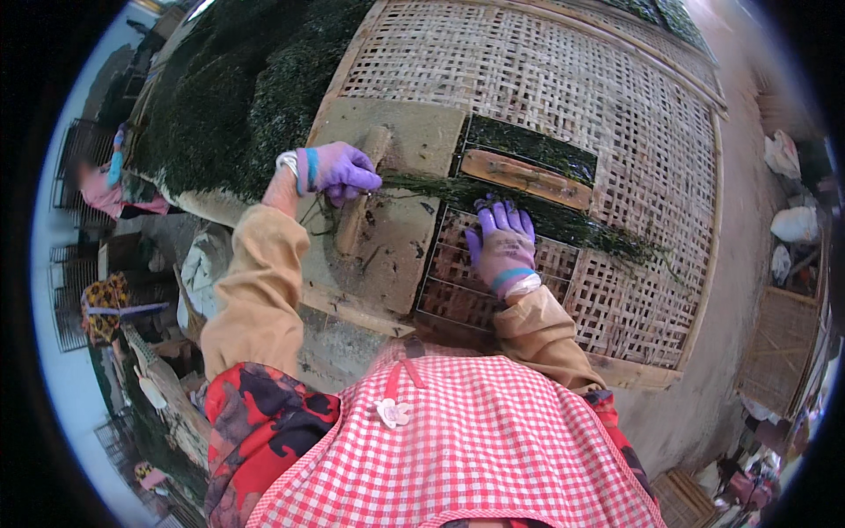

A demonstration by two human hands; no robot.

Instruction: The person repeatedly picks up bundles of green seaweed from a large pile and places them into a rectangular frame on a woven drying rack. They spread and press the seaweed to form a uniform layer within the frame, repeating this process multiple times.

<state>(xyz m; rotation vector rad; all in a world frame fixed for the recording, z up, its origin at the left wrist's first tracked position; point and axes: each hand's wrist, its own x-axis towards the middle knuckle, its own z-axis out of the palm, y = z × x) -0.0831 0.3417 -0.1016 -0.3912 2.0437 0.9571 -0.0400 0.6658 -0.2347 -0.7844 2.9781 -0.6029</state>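
Observation:
My left hand, in a purple glove with a blue cuff band, is closed on one end of a long bundle of dark green strands that looks like seaweed. The bundle runs rightward across a dark rectangular grid frame and past its right edge. Palm down, my right hand, in a matching glove, lies on the frame with its fingers stretched out at the bundle's near edge. A wooden bar sits across the frame just beyond the bundle. Beneath my left hand is a grey board with a raised handle.
A woven bamboo mat in a wooden frame lies under and beyond the grid. To the far left rises a big heap of dark green seaweed. A person is at the left. White sacks stand along the right side.

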